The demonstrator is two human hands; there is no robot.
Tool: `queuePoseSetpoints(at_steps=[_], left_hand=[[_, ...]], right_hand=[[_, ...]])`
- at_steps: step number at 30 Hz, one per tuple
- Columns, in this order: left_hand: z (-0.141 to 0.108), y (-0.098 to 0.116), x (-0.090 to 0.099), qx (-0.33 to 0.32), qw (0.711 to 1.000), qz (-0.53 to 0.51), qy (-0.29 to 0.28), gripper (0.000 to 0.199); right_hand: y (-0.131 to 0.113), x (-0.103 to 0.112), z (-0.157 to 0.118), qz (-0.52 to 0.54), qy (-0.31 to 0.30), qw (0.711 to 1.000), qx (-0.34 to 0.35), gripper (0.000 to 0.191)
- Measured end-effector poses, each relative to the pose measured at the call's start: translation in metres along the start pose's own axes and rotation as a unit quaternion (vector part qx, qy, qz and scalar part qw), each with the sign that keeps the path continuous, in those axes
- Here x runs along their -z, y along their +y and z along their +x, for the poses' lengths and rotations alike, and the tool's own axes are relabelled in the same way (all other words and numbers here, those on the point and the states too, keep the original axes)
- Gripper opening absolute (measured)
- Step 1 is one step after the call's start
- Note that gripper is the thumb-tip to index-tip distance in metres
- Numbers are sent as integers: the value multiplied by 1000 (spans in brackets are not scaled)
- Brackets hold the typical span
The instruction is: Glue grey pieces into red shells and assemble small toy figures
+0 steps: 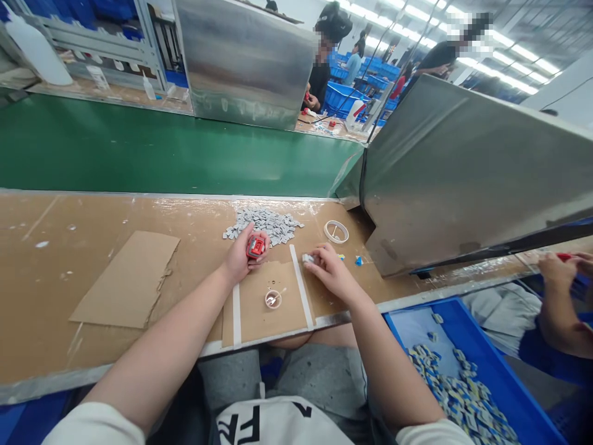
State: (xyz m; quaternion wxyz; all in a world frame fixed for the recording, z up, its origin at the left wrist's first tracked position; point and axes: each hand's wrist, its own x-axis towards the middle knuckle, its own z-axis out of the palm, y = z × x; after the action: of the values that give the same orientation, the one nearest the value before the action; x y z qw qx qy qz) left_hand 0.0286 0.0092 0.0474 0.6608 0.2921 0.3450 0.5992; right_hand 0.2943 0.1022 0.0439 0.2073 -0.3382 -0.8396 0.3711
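Observation:
My left hand (247,254) is wrapped round a small red and grey plastic part (256,246), held above the worktop. To its right, my right hand (330,267) pinches a small light grey piece (307,258) just past a strip of white tape. Behind the left hand spreads a heap of flat grey pieces (269,225). Between my forearms a small cup (273,300) with a white stick in it stands on a taped cardboard sheet (254,327). A tiny ring lies just behind the cup.
A tape roll (336,232) and small blue bits (358,261) lie right. Loose cardboard (127,278) lies left. Behind runs a green belt (162,151). A metal panel (477,179) rises at right, above a blue bin (504,377) of small parts; a co-worker's hands (558,272) are beyond.

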Motion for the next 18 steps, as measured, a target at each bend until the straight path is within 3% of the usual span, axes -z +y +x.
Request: queuePoseSetpoints(at_steps=[2,5,9,12,15,18], left_hand=[[0,0,-1,-32,999,-5,16,60],[1,2,0,-74,996,-12,44,58],[2,5,5,-112,991,-25,75,55],[3,7,10,-128,988,-30,87,52],[5,6,13,-127,985,4,114,52],[5,5,11,-112,977,71,166,55]], right_hand=[[-10,-8,18,177,-2,984,-22,37],[-32,-22,58,365,-31,929,-46,45],[-57,-48,108,468,-15,883,-26,51],[-59,-67,123,518,-1,856,-4,55],[-48,-79,117,496,-24,868,4,54],[-38,-81,103,403,-47,913,34,48]])
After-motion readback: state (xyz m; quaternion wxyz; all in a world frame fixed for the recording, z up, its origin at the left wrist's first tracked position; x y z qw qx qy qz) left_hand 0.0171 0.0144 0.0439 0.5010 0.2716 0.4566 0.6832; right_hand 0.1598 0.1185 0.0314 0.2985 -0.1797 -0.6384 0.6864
